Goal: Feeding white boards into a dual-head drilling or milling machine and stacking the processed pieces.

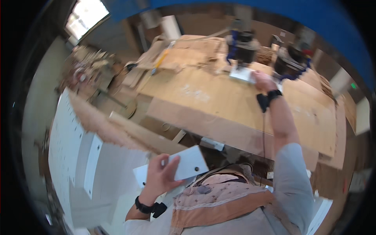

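Note:
My left hand [159, 175] grips a white rectangular board [192, 162] with dark round holes near its ends, held low in front of my body. My right arm reaches far across the wooden worktable [219, 96]. At its end, my right hand [264, 81] is closed on the near right end of a small white panel [240, 74], which lies flat on the table below a dark machine spindle head [243, 49]. The hand's fingertips are blurred. A second spindle head [290, 60] stands just right of that hand.
White drilled panels [92, 168] are stacked at my left beside a long wooden board [137, 131]. A yellow-handled tool [159, 60] lies on the table's far left. Wood scraps [92, 66] are heaped beyond. A blue machine beam [203, 6] spans overhead.

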Available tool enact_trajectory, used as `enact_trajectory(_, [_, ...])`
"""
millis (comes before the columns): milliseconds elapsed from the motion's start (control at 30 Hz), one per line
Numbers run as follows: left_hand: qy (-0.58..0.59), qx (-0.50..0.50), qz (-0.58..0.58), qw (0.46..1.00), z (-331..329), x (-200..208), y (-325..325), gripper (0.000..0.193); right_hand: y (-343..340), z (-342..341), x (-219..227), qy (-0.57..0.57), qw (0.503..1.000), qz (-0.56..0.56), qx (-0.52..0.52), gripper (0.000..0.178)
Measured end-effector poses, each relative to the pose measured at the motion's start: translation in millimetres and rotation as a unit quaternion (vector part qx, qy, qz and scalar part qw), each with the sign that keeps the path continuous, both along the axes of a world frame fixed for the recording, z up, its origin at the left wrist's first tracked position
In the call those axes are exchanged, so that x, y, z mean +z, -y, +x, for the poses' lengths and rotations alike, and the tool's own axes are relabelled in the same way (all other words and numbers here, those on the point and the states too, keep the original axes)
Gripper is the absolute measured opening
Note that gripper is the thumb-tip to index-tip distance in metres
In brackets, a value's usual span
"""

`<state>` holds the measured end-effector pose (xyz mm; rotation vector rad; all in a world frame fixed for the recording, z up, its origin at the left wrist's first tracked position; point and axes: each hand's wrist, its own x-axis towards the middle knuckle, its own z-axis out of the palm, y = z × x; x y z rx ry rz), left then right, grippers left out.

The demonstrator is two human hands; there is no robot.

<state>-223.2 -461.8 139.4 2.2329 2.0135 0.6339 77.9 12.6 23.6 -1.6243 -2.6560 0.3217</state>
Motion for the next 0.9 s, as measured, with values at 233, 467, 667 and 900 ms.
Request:
enact_trajectory(233, [-0.151,0.302,0.092,0.937,-69,87,84,0.077,-7,37,-31,-0.091,0.995,0.037,0.008,0.074])
enact_trajectory(467, [-0.174,0.37,0.099,0.907,-181,79,110,0.052,185,49,42,-0.384,0.894,-0.197,0.117,0.056])
enact_trajectory(667, [-0.227,0.389,0.2,0.87,-139,64,72,0.052,343,163,36,-0.455,0.723,-0.52,-0.014,0.037])
enact_trajectory(900, [-0.114,0.036,0.196,0.973,-2,52,-74,0.041,557,287,-314,-0.087,0.851,-0.25,-0.454,0.066])
